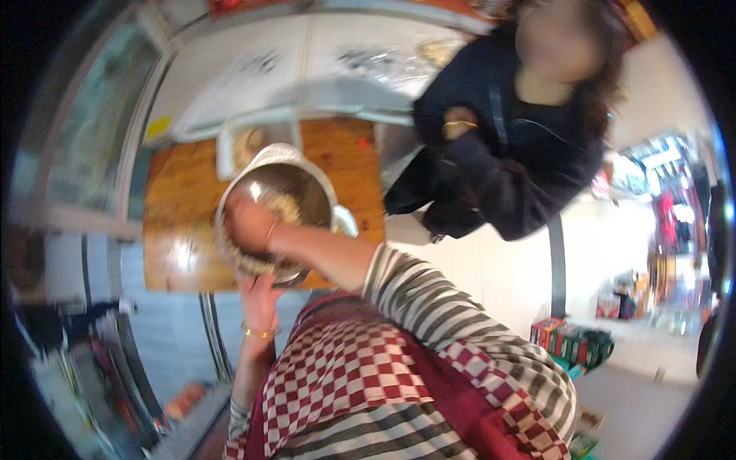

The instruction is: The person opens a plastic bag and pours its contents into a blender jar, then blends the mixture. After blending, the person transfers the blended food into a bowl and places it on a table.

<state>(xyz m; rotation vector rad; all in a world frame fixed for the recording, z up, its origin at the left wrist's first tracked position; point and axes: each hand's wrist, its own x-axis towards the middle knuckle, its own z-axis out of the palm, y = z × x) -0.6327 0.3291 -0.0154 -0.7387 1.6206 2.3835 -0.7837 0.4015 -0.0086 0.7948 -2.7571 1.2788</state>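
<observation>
A round metal bowl (pixel 310 190) with a pale rim stands tilted at the near side of a wooden table. My right hand (pixel 250 221) reaches down inside it, against its left inner wall, beside a pale, crumbly food mass (pixel 283 207). Blur hides the fingers, and whether they grip any of the mass cannot be told. My left hand (pixel 260 299), with a gold bangle at the wrist, holds the bowl's near rim from below. More of the pale mass lies along the bowl's near inner edge.
Behind the bowl, a white tray (pixel 225 152) with tan food sits on the wooden table (pixel 190 230). A small pale dish (pixel 345 221) is right of the bowl. A person in dark clothes (pixel 494 155) stands at the right. Boxes (pixel 575 345) lie beyond, lower right.
</observation>
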